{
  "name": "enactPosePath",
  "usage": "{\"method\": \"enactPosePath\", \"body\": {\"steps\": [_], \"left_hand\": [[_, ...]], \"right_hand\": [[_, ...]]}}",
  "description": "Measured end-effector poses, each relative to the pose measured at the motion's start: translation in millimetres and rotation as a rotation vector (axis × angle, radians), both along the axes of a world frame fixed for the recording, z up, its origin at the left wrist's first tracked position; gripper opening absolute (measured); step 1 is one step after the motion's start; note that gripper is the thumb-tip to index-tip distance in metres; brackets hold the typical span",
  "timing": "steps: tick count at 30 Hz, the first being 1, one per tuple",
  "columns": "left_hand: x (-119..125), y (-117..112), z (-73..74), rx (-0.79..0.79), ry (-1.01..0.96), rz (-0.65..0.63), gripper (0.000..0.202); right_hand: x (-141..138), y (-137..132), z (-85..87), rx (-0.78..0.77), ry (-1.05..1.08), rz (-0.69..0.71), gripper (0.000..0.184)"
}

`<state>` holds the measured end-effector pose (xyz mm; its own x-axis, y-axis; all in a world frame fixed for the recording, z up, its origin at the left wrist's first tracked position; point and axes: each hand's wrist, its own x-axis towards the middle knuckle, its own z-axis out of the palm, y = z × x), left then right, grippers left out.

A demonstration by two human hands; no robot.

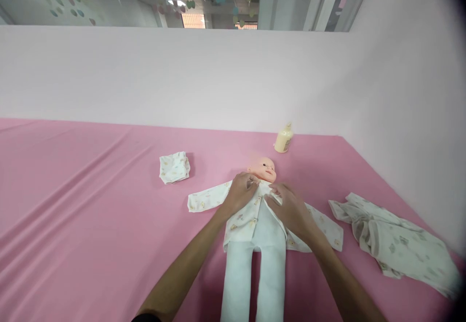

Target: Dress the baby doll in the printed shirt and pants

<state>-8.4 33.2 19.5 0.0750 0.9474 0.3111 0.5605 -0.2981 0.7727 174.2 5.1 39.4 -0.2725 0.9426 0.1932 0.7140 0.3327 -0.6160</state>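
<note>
A baby doll [262,168] lies on its back, head away from me, its white cloth body and legs [237,276] stretched towards me. It lies in a white printed baby jacket [242,225] whose front is open, with both sleeves spread out sideways. My left hand [241,194] is closed on the jacket's edge by the neck. On the other side of the chest, my right hand [291,210] has its fingers bent round the opposite front edge. The fingertips of both hands are partly hidden in the cloth.
A folded printed cloth [174,167] lies to the left of the doll. Behind its head stands a pale yellow pump bottle [284,139]. Crumpled printed baby clothes [400,239] lie at the right. The pink sheet [91,215] meets white walls at the back and right.
</note>
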Motion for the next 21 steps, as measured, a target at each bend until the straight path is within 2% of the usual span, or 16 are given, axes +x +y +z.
{"method": "enactPosePath", "body": {"steps": [4, 7, 11, 15, 21], "left_hand": [[-13, -32, 29.2, -0.047, 0.235, -0.052, 0.026], [-7, -57, 40.2, -0.109, 0.440, -0.111, 0.024], [14, -73, 34.1, -0.065, 0.773, -0.064, 0.008], [28, -71, 26.1, -0.069, 0.949, 0.026, 0.022], [37, -67, 22.4, -0.036, 1.077, 0.046, 0.029]], "right_hand": [[-4, -11, 2.4, 0.031, -0.159, 0.045, 0.009], [-7, -18, 6.4, 0.103, -0.294, -0.010, 0.008], [-8, -29, 14.4, 0.167, -0.365, -0.039, 0.009], [-10, -33, 12.5, 0.152, -0.467, -0.029, 0.010], [-15, -25, 0.6, 0.173, -0.617, -0.040, 0.016]]}}
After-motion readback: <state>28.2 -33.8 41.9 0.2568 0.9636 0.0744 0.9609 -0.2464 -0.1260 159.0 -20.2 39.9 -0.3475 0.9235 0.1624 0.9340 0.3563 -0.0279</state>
